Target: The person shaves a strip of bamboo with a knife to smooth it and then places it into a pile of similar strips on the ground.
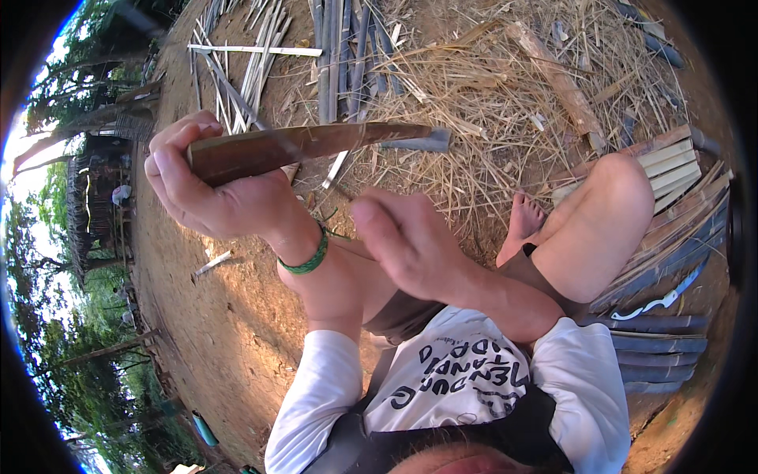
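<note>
My left hand (229, 186) is closed around the thick end of a tapered brown wooden piece (292, 148), possibly split bamboo. The piece lies nearly level and narrows in a curve to a thin tip on the right. Below it, my right hand (407, 241) is closed like a fist, thumb up. A thin, blurred dark streak runs from this hand toward the middle of the piece. Whether it is a blade cannot be made out, so what the right hand grips stays unclear. A green braided band (308, 257) circles my left wrist.
A knife (663, 304) with a pale handle lies at the right beside split bamboo slats (659, 355). Dark bamboo lengths (343, 59) and pale strips (257, 59) lie ahead. Shavings (474, 87) cover the ground around a log (560, 87). My bent leg (596, 225) is at the right.
</note>
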Demonstrator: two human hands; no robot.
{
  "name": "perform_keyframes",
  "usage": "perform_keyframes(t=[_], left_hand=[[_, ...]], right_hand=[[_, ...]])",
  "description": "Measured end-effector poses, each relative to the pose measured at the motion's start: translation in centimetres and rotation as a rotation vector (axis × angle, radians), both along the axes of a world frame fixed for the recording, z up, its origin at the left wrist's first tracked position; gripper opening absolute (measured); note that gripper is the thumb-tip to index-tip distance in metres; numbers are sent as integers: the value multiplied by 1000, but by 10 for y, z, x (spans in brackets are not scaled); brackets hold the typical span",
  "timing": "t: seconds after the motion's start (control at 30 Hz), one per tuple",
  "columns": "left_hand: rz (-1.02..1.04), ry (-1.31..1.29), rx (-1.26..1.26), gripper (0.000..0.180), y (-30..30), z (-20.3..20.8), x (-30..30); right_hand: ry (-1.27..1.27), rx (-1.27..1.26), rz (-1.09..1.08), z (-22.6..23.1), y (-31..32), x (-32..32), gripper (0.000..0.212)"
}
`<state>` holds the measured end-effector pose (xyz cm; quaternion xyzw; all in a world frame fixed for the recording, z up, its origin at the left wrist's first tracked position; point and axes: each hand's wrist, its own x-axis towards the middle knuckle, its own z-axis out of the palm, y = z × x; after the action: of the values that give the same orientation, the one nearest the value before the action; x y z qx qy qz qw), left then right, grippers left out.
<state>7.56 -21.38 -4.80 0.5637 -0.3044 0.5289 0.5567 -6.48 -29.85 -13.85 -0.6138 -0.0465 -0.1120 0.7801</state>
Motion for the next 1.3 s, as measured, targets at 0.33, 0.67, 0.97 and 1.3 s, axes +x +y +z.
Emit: perform_keyframes(t=[0.33, 0.67, 0.97, 1.3], left_hand=[[-267, -18, 75, 36, 7, -4, -9], [-301, -9, 10, 32, -7, -5, -17], [-306, 21, 13, 30, -4, -6, -17], [-434, 3, 50, 29, -1, -9, -21]], right_hand=[[214, -70, 17, -14, -9, -5, 49], [98, -81, -9, 6, -12, -14, 45], [128, -147, -44, 2, -9, -19, 41], [305, -152, -55, -39, -19, -6, 44]])
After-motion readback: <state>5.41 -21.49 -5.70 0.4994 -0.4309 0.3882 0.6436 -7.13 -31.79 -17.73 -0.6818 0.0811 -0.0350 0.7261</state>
